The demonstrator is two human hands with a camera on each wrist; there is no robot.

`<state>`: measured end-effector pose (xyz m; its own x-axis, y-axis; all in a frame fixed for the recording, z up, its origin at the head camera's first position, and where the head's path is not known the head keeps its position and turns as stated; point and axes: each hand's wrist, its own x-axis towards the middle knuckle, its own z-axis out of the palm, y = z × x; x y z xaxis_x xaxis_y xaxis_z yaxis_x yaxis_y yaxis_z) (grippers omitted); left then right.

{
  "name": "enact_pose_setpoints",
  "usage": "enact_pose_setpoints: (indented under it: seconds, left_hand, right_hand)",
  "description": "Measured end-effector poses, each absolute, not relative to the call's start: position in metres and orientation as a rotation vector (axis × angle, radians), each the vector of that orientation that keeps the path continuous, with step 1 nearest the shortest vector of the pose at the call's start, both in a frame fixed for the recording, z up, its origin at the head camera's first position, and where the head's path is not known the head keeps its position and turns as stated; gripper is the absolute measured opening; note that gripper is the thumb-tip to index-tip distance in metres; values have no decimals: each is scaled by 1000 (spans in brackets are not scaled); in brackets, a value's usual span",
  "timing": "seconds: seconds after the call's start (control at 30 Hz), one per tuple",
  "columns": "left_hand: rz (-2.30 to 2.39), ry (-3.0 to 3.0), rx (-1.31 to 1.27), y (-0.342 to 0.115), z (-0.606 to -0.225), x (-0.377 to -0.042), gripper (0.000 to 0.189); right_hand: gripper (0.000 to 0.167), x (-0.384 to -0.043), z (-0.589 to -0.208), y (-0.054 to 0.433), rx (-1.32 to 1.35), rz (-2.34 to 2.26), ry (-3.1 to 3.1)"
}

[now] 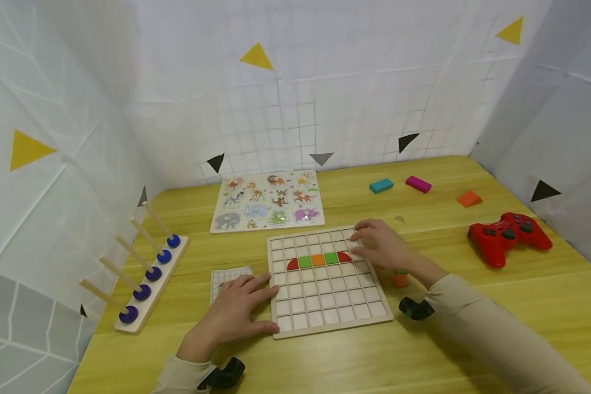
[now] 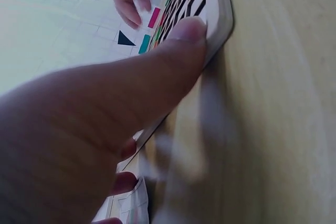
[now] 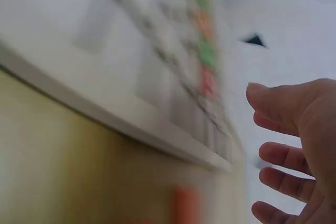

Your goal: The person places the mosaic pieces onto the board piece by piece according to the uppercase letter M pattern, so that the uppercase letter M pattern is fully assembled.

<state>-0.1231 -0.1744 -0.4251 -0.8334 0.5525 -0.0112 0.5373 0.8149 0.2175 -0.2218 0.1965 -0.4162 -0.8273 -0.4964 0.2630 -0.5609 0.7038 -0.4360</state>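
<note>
A wooden grid board (image 1: 331, 316) lies on the table, with a row of tiles across it: a red quarter-round (image 1: 293, 265) at each end, two green squares and an orange square (image 1: 317, 260) in the middle. My left hand (image 1: 237, 307) rests at the board's left edge, thumb and fingertips touching it; the left wrist view shows the thumb (image 2: 178, 40) on the rim. Over the board's right side hovers my right hand (image 1: 385, 249), fingers loosely bent with nothing between them, apart from the board in the right wrist view. Beneath that wrist lies an orange piece (image 1: 400, 280) beside a partly hidden green one.
A gridded card (image 1: 218, 280) lies partly under the left hand. Further left stands a peg rack (image 1: 148, 306) with blue rings. An animal puzzle (image 1: 271, 202) lies behind. Teal (image 1: 381, 186), magenta (image 1: 418, 184) and orange (image 1: 469, 198) blocks and a red game controller (image 1: 507, 235) are to the right.
</note>
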Motion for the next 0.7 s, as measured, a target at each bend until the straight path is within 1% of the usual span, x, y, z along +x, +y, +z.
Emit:
enact_pose_setpoints:
  seconds: [0.17,0.27,0.4,0.53,0.7]
  left_hand:
    - [325,2932,887,-174,-428,-123,73]
    - [326,2938,886,-175,-427,-123,74]
    - [338,2928,883,-175,-428,-124,75]
    - [355,2924,878,-177,-429,-123,74]
    - [375,2911,893,-176,-429,-123,73]
  right_hand:
    - [23,-227,-397,244,630,775,-2829]
    - [26,-230,-397,267,570,722,-2924]
    - [29,-232,-406,280,638,715,-2998]
    - [33,-235,-414,279,741,699,-3000]
    - [33,-235,-421,280,750,641,-3013]
